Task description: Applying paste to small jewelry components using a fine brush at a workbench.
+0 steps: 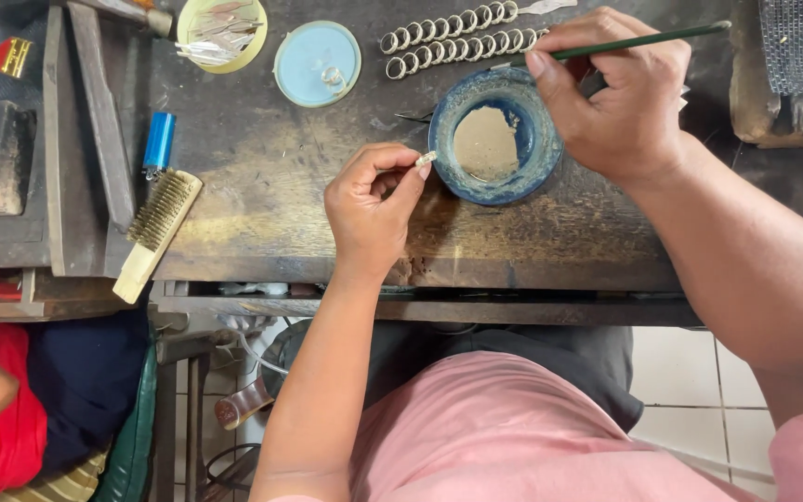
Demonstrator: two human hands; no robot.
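At frame centre the left hand (371, 212) pinches a small silver ring (427, 159) beside the blue bowl (495, 139), while the right hand (617, 93) grips a thin green brush (638, 41) above the counter (262, 177).

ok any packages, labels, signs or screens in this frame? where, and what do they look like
No signs or screens, no readable labels.
Blue cylinder: small container or lighter, left on the bench above the brush, silver cap end.
Pale blue round lid: top centre, a small ring lying on it.
Yellow-green round dish: top left, holding metal slivers.
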